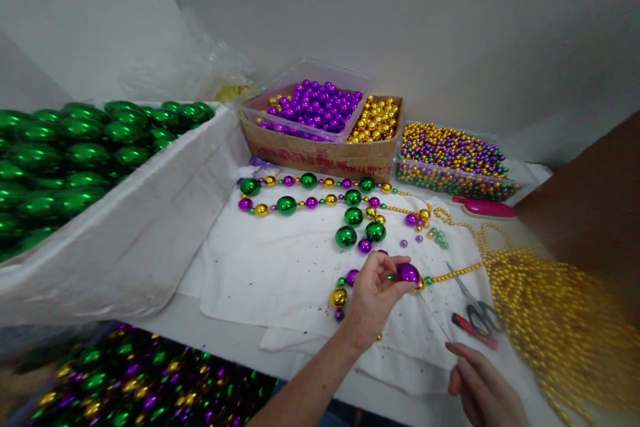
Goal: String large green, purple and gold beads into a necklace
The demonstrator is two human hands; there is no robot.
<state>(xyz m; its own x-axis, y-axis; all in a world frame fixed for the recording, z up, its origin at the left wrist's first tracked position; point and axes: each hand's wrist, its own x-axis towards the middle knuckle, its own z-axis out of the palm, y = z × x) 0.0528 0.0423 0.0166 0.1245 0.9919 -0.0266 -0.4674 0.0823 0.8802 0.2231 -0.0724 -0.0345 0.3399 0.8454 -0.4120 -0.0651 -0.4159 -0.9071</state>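
My left hand (376, 293) pinches a purple bead (409, 273) on a strand over the white cloth (280, 273). A gold bead (339, 297) and smaller beads hang just left of that hand. My right hand (483, 387) is at the lower right, fingers curled, with a thin thread or needle (434, 320) running from it up toward the purple bead. A finished length of green, gold and purple beads (310, 192) curves across the cloth behind. Scissors (475, 307) lie beside my right hand.
A cardboard box (320, 153) holds purple beads (315, 103) and gold beads (377, 119). A clear tub of small mixed beads (453, 157) stands right of it. Large green beads (75, 153) fill a bin at left. Gold strands (555, 320) pile at right. Mixed beads (140, 380) lie below.
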